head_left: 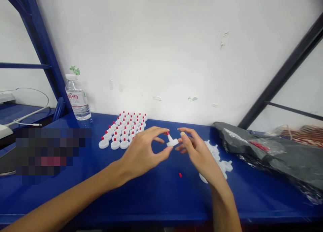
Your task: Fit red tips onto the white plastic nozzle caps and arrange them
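Note:
Between the thumb and index finger of my left hand (145, 147) is a white nozzle cap (172, 142) with a small red tip, tilted to the left. My right hand (195, 149) is just right of its base, fingers curved and apart, with nothing seen in them. Whether those fingertips touch the cap cannot be made out. Below the hands, a loose red tip (180, 175) lies on the blue table (156, 198). Partly behind my right hand is a pile of white nozzle caps (228, 165) that show no red tips.
Rows of red-tipped white caps (115, 144) stand left of centre. A water bottle (77, 99) is at the back left against the wall. On the right lies a dark plastic bag (272, 161) with a clear bag of red tips (260, 146) on it. A blurred patch covers the left side.

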The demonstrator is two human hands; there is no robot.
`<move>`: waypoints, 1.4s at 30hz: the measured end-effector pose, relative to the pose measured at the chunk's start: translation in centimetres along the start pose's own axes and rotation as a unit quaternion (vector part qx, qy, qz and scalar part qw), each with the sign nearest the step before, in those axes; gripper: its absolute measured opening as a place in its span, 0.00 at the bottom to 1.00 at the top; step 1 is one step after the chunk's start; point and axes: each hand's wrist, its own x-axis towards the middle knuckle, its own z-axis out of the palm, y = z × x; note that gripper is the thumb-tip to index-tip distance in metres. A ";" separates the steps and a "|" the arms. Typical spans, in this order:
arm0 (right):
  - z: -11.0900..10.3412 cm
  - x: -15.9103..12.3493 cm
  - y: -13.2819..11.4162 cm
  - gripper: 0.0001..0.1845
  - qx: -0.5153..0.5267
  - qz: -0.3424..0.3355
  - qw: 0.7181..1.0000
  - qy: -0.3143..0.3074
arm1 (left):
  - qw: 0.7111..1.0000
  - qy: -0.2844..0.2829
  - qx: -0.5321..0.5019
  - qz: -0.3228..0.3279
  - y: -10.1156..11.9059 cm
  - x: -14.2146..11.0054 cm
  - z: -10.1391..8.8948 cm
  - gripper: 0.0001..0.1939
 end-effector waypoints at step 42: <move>-7.6 -3.4 0.3 0.07 -0.367 0.180 0.910 0.063 | 0.912 -0.316 0.244 0.091 0.4 -2.0 6.5 0.13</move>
